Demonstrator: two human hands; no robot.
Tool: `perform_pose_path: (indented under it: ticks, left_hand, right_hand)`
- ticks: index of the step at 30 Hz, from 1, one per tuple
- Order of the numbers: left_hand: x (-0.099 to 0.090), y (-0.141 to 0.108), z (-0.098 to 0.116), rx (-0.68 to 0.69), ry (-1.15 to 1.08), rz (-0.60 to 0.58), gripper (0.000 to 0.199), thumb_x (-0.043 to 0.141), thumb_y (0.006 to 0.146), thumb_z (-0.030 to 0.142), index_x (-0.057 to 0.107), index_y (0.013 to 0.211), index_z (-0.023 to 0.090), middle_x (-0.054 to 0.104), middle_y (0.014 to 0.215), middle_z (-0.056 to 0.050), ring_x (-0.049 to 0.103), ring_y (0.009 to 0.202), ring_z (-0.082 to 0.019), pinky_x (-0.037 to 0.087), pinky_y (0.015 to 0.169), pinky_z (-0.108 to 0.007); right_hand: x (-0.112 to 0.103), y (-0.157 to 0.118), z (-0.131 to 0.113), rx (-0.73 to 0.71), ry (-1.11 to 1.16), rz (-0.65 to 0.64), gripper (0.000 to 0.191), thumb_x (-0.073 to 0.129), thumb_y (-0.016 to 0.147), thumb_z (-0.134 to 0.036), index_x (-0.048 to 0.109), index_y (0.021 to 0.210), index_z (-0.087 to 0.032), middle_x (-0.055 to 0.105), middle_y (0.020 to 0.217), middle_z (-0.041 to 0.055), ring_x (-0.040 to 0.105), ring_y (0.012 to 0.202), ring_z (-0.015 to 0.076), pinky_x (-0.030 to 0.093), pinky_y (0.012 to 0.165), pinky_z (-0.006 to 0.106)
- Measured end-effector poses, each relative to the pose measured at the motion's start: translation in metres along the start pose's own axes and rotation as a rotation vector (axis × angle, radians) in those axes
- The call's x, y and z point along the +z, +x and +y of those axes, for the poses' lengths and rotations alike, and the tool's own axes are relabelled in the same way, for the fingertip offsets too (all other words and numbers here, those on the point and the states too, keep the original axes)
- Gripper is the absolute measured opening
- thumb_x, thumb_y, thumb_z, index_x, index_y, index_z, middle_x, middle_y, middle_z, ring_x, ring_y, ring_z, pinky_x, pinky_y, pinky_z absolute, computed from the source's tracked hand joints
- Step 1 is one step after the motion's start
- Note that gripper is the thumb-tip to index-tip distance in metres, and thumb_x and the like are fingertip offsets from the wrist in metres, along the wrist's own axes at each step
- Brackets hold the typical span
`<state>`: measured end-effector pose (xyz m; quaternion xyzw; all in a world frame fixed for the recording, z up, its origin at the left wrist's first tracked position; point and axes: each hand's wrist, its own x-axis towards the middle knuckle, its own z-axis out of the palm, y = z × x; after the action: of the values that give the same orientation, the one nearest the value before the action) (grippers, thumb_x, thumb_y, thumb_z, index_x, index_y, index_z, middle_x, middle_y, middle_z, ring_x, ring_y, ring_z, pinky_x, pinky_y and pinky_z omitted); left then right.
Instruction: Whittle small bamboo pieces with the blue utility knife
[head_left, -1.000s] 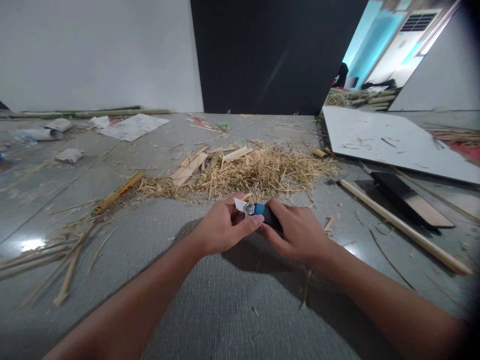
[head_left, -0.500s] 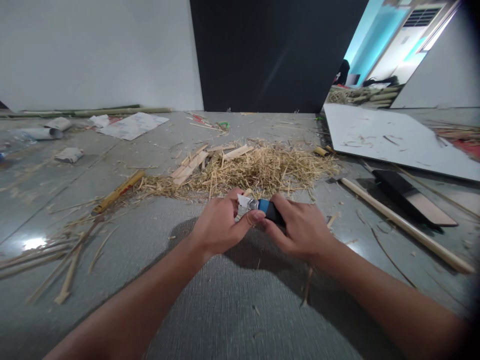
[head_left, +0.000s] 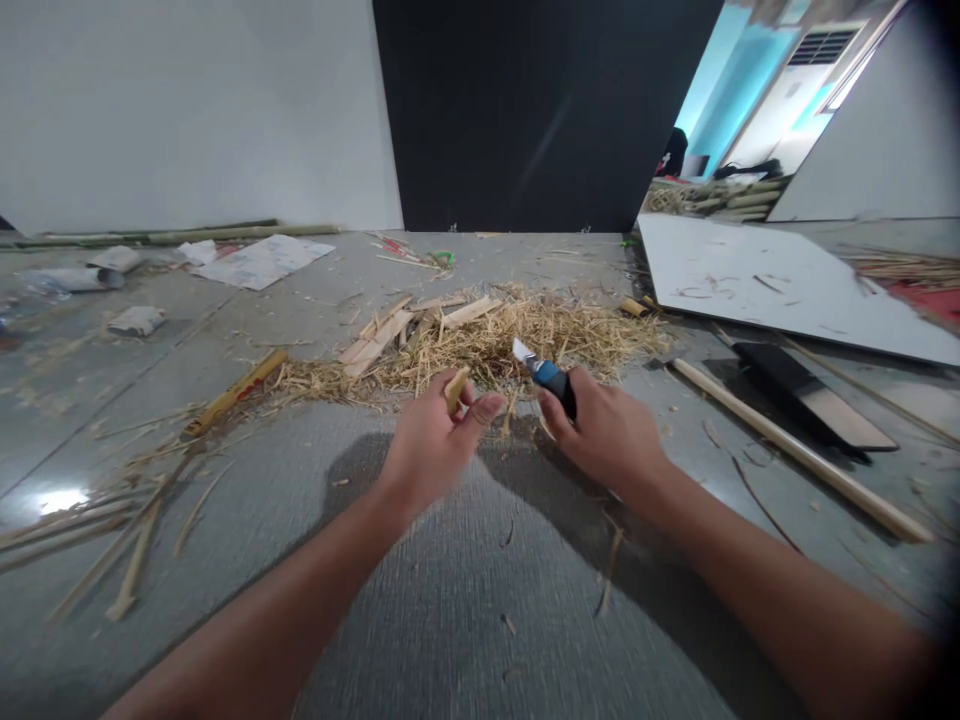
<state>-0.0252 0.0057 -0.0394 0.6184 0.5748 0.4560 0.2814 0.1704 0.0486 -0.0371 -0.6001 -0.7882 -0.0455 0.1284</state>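
Note:
My right hand [head_left: 611, 425] is closed around the dark handle of a utility knife [head_left: 551, 378] with a blue collar. Its short pale blade points up and to the left, away from my left hand. In my left hand [head_left: 431, 435] a small yellowish piece of bamboo [head_left: 455, 390] is gripped, mostly hidden by the fingers. Just beyond both hands lies a heap of straw-like shavings [head_left: 570, 335] with several flat wood strips [head_left: 379, 340] on its left part.
A yellow marked stick [head_left: 236, 393] lies left on the grey floor, near loose strips. To the right are a long pale pole [head_left: 795, 445], a black and tan flat piece [head_left: 814, 395] and a white board [head_left: 772, 285]. A black panel [head_left: 540, 120] stands behind the heap.
My hands have moved apart. The knife has come away from the bamboo piece and now points over the shavings, while the left hand keeps the piece.

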Motion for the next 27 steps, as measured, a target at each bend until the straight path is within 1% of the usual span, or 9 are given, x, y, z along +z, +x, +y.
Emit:
perform_pose_path:
  ticks: [2,5,6,8,12,17,21,24,27]
  left_hand:
    - [-0.002,0.0,0.002,-0.075,-0.306,-0.075,0.032,0.056,0.087,0.052,0.045,0.093,0.023,0.038,0.058,0.009,0.032,0.043,-0.006,0.026,0.043,-0.021]
    - [-0.004,0.0,0.001,-0.209,-0.77,-0.173,0.027,0.056,0.088,0.04,0.039,0.104,0.027,0.038,0.061,0.01,0.021,0.036,-0.004,0.019,0.035,-0.018]
    - [-0.005,0.0,0.0,-0.24,-0.862,-0.191,0.025,0.056,0.087,0.035,0.039,0.103,0.027,0.041,0.062,0.01,0.019,0.035,-0.003,0.017,0.033,-0.017]
    - [-0.005,0.001,0.0,-0.272,-0.959,-0.192,0.023,0.057,0.085,0.028,0.041,0.1,0.026,0.045,0.066,0.008,0.021,0.035,-0.003,0.018,0.032,-0.016]
    - [-0.005,0.002,-0.002,-0.243,-0.996,-0.138,0.021,0.059,0.084,0.025,0.044,0.099,0.024,0.048,0.069,0.007,0.033,0.038,-0.004,0.029,0.034,-0.017]
    - [-0.001,0.003,-0.003,-0.203,-0.932,-0.113,0.024,0.063,0.085,0.031,0.048,0.101,0.021,0.052,0.076,0.004,0.047,0.048,-0.006,0.043,0.042,-0.021]
    - [0.002,0.002,-0.001,-0.189,-0.856,-0.098,0.026,0.063,0.086,0.031,0.05,0.106,0.02,0.053,0.083,0.002,0.047,0.05,-0.006,0.045,0.041,-0.023]
    - [0.004,0.001,0.0,-0.188,-0.855,-0.094,0.027,0.064,0.086,0.03,0.05,0.106,0.02,0.053,0.083,0.002,0.047,0.052,-0.006,0.048,0.045,-0.023]
    - [0.006,0.0,0.0,-0.221,-0.931,-0.107,0.027,0.064,0.086,0.035,0.052,0.105,0.02,0.051,0.087,0.0,0.046,0.054,-0.006,0.043,0.042,-0.02]
  right_hand:
    - [0.0,0.004,0.004,0.035,0.005,-0.001,0.047,0.028,0.094,-0.061,0.051,0.091,-0.02,0.065,0.07,0.0078,0.053,0.052,0.0192,0.016,0.049,0.029]
    - [0.0,0.0,0.001,-0.032,0.041,0.016,0.047,0.029,0.094,-0.061,0.05,0.092,-0.02,0.065,0.071,0.0076,0.054,0.054,0.0196,0.017,0.05,0.029]
    - [0.0,-0.002,-0.001,-0.069,0.053,0.016,0.046,0.029,0.094,-0.061,0.05,0.092,-0.02,0.065,0.071,0.0075,0.055,0.055,0.02,0.017,0.05,0.029]
    - [0.0,-0.007,-0.005,-0.128,0.075,0.008,0.045,0.03,0.094,-0.061,0.05,0.092,-0.02,0.065,0.07,0.0072,0.056,0.056,0.0206,0.017,0.051,0.029]
    - [0.001,-0.01,-0.005,-0.162,0.111,0.0,0.045,0.031,0.093,-0.061,0.05,0.091,-0.02,0.066,0.071,0.0074,0.058,0.059,0.0211,0.018,0.053,0.03]
    - [0.002,-0.008,-0.002,-0.173,0.138,-0.009,0.044,0.031,0.094,-0.06,0.049,0.092,-0.02,0.066,0.073,0.0073,0.059,0.061,0.0215,0.019,0.053,0.03]
    - [0.002,-0.008,-0.004,-0.161,0.141,-0.009,0.043,0.032,0.094,-0.06,0.049,0.09,-0.02,0.066,0.073,0.0075,0.059,0.061,0.0214,0.019,0.053,0.03]
    - [0.002,-0.008,-0.005,-0.148,0.145,-0.026,0.044,0.032,0.093,-0.06,0.049,0.09,-0.02,0.066,0.072,0.0072,0.058,0.06,0.0206,0.018,0.052,0.029]
    - [0.001,-0.008,-0.005,-0.137,0.142,-0.033,0.044,0.031,0.094,-0.06,0.05,0.09,-0.021,0.066,0.072,0.0072,0.057,0.06,0.0207,0.018,0.052,0.029]
